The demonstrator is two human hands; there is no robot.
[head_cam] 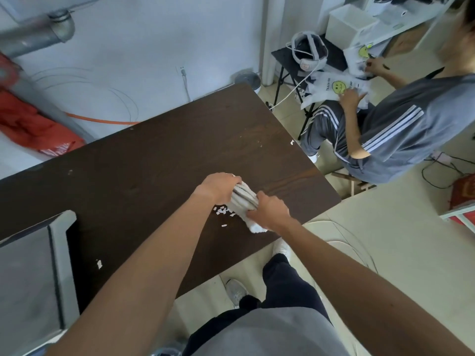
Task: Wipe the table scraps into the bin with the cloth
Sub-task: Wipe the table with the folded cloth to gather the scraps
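Note:
A bunched grey-and-white cloth (244,199) lies on the dark brown table (154,160), gripped at both ends. My left hand (218,187) clutches its far end. My right hand (270,210) grips its near end, and a white corner of the cloth sticks out below that hand. Several small white paper scraps (224,210) lie on the table just left of the cloth. A few more scraps sit apart, one (99,263) near the front left and one (292,142) at the right edge. No bin is clearly in view.
A grey box-like object (59,265) stands at the table's left front. A seated person (385,134) in grey handles plastic bags to the right of the table. My legs and shoes (281,249) are below the table's near edge. Cables lie on the floor.

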